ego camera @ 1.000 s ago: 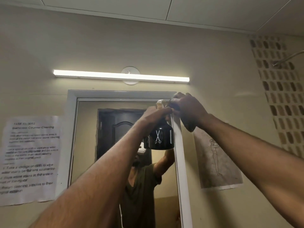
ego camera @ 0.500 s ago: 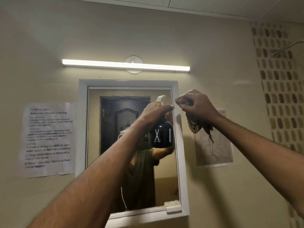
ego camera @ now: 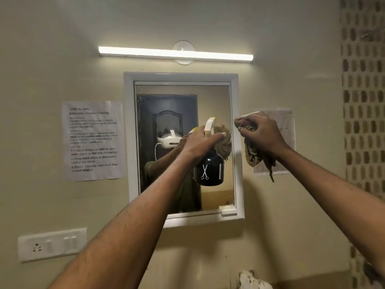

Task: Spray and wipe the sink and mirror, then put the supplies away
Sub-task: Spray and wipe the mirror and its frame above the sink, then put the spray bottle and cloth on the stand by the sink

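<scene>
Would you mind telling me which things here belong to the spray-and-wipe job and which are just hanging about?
Part of the job:
spray bottle, held in the left hand
cloth, gripped in the right hand
mirror

Just there:
instruction sheet
tube light
switch plate
drawing sheet

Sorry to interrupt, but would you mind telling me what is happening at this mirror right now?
A person is cleaning the white-framed wall mirror. The left hand holds a black spray bottle with a scissors logo up in front of the glass. The right hand grips a crumpled brownish patterned cloth beside the frame's right edge.
</scene>
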